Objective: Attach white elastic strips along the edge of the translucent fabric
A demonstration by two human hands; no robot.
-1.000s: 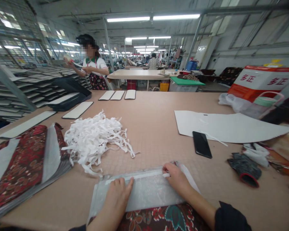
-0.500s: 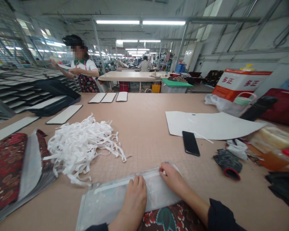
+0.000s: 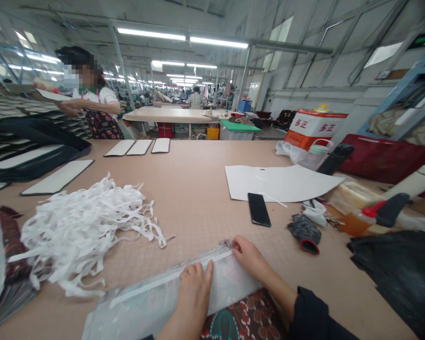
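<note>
A dark brown flower-patterned fabric piece (image 3: 242,316) lies at the near edge, its pale greyish backing (image 3: 138,307) turned up over part of it. Along the far edge of the backing runs a narrow white strip (image 3: 152,282). My left hand (image 3: 194,288) rests on the backing with fingers laid down over the strip and thumb apart. At the far right corner my right hand (image 3: 248,255) has its fingers pinched on the strip's end; the fingertips partly hide it. To the left is a tangled heap of white strips (image 3: 81,226).
A black phone (image 3: 259,209) lies beside a white sheet (image 3: 279,184). Further right are a dark sleeve-like cloth (image 3: 304,232), an orange bottle (image 3: 357,224) and black fabric (image 3: 389,269). White panels (image 3: 58,177) lie at the left. A co-worker (image 3: 95,101) stands beyond, holding a panel.
The camera view has swung to the right. My left thumb has spread away from the fingers, and the strip's end now reaches my right fingertips at the corner.
</note>
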